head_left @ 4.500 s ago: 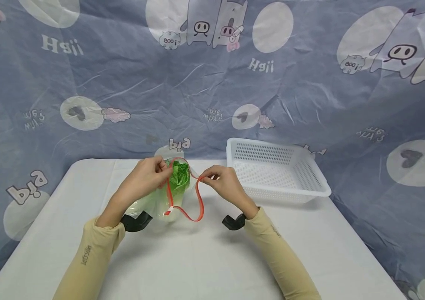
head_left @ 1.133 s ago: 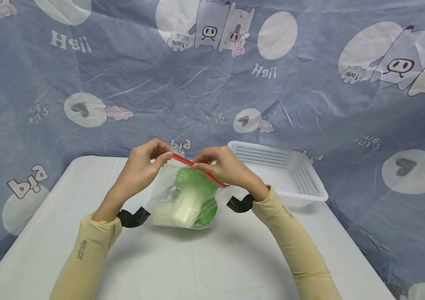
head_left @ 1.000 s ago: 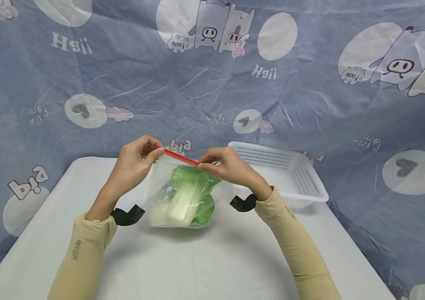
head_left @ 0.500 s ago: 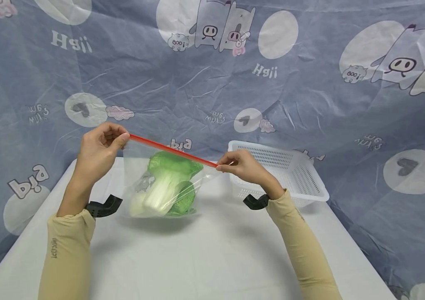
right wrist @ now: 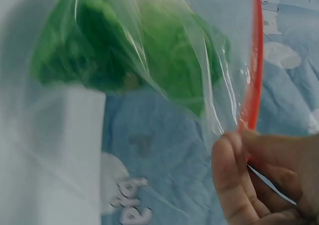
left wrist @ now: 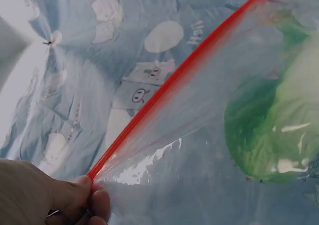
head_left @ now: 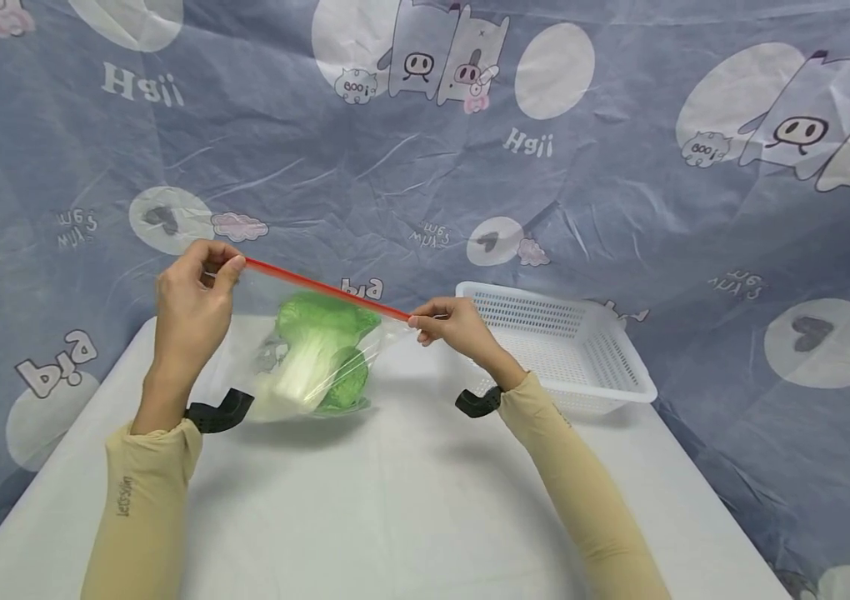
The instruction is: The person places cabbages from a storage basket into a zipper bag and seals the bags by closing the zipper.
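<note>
A clear zip bag (head_left: 387, 337) with a red zip strip (head_left: 320, 287) hangs between my two hands. Inside it lie leafy greens with thick white stalks, like bok choy or lettuce (head_left: 308, 350). My left hand (head_left: 196, 304) pinches the strip's upper left end between thumb and fingers. At the lower right end, my right hand (head_left: 455, 325) pinches the other corner. The strip is stretched taut and slopes down to the right. In the right wrist view, the fingertips (right wrist: 229, 155) grip the bag's corner below the red strip.
A white perforated plastic basket (head_left: 560, 342) stands at the back right of the white-covered table (head_left: 410, 500), just beyond my right hand. A blue-grey printed cloth (head_left: 395, 167) hangs behind the table. Both wrists wear black mounts.
Earlier the red strip looped open around the greens; now it is a straight line. My hands have moved apart along it, the left going up and left, and the bag has shifted left.
</note>
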The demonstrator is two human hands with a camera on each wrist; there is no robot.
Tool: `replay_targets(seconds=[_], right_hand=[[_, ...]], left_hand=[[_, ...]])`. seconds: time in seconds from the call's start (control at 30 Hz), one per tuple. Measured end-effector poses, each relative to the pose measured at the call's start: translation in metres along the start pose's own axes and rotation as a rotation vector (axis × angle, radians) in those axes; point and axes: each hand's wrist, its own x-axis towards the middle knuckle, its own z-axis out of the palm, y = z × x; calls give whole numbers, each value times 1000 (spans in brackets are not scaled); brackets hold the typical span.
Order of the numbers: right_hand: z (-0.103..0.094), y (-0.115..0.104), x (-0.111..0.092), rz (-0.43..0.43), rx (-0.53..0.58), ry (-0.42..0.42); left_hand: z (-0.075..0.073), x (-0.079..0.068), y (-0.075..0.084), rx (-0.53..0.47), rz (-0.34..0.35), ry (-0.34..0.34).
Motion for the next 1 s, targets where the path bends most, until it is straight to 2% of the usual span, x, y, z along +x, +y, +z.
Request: replay_targets(seconds=[0.07, 0.13, 0.23, 0.3, 0.37, 0.5, 0.6, 0.67, 0.77, 0.87, 1.0], right_hand=[[8, 7, 10, 23, 85, 13], [15, 13, 18, 49, 174, 21], [19, 25, 27, 101, 248, 33], [18, 35, 30, 145, 263, 32], [14, 44, 31, 187, 230, 25], [7, 58, 30, 229, 90, -22], [5, 62, 27, 221, -47, -54], [5, 61, 24, 211, -125, -63], [5, 59, 20, 179, -225, -68], [6, 55, 15, 134, -283, -59], [6, 45, 5, 75, -324, -53]], left_hand=[[-2, -4, 9, 17, 27, -11], [-5, -10, 20, 42, 69, -71], [-6, -23, 42, 61, 136, -263], [1, -36, 59, 47, 184, -419], [17, -54, 75, 15, 228, -578], [64, -96, 102, -18, 358, -882], [95, -122, 111, 18, 454, -1035], [108, -132, 111, 39, 468, -1090], [113, -134, 108, 6, 423, -1127], [107, -122, 102, -83, 362, -1150], [89, -97, 90, -172, 238, -1147]])
